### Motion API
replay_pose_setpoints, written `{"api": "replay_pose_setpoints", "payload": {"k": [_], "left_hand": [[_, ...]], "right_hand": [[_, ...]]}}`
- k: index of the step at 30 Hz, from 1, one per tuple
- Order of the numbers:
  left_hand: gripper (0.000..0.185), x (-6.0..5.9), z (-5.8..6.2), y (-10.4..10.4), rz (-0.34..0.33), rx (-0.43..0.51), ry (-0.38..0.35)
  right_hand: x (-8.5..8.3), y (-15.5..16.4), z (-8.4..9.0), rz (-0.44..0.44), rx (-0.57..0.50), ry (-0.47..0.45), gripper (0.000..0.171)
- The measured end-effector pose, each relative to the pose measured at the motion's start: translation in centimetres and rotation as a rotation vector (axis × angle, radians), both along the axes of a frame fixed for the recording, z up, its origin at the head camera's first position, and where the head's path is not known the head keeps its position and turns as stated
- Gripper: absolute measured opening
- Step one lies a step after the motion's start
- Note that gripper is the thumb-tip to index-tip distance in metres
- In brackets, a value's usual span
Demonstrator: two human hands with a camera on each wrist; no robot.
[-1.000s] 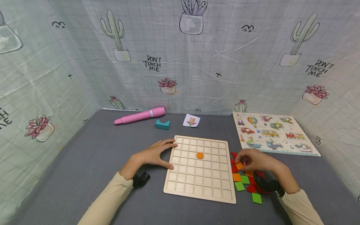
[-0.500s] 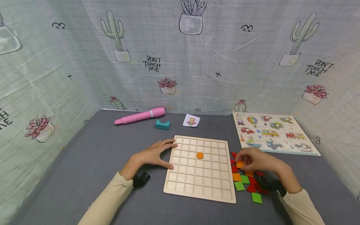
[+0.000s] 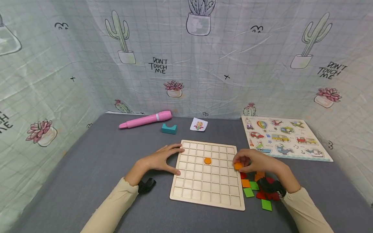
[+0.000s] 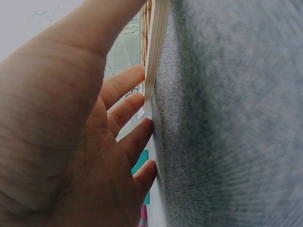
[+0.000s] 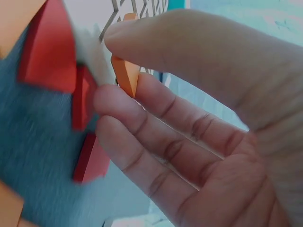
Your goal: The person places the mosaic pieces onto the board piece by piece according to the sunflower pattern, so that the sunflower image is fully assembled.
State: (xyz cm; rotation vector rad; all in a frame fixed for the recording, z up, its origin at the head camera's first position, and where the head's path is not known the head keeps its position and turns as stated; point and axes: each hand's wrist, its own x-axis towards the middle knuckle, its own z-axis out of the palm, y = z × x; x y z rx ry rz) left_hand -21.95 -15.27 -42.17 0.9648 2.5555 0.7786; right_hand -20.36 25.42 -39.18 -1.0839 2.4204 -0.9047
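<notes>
The right hand pinches a small orange tile between thumb and forefinger, the fingers clamped on its edges, as the right wrist view shows plainly. The tile hangs over the right edge of the wooden grid board, just above the cells nearest those fingers. Below and behind the right hand lies a loose heap of red, orange and green tiles on the grey surface, beside the board's right edge.

The left hand rests at the board's left edge with fingers spread apart and fairly straight: the forefinger lies along the top left corner, the thumb presses the left rim lower down. It grips nothing.

An orange round piece sits in one cell of the board, between the two hands and nearer the right fingers.

Beyond the left fingers, near the back cloth wall, lie a pink pen-shaped toy, a teal arch block and a small picture card. Beyond the right fingers lies a vehicle peg puzzle.
</notes>
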Motion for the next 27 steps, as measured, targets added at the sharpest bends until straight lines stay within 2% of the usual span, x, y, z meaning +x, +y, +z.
{"api": "replay_pose_setpoints", "payload": {"k": [6, 11, 21, 27], "left_hand": [[0.086, 0.0, 0.2, -0.1, -0.004, -0.004, -0.005], [0.087, -0.1, 0.2, -0.1, -0.009, -0.002, -0.004], [0.087, -0.4, 0.0, -0.2, -0.009, -0.001, 0.005], [0.086, -0.4, 0.1, -0.1, -0.009, -0.004, 0.006]], "right_hand": [[-0.8, -2.0, 0.1, 0.004, 0.016, -0.020, 0.021], [-1.5, -3.8, 0.2, 0.005, 0.024, 0.020, 0.021], [-2.8, -6.9, -0.2, -0.001, -0.037, 0.148, 0.017], [-3.3, -8.3, -0.7, -0.023, -0.053, 0.155, 0.016]]}}
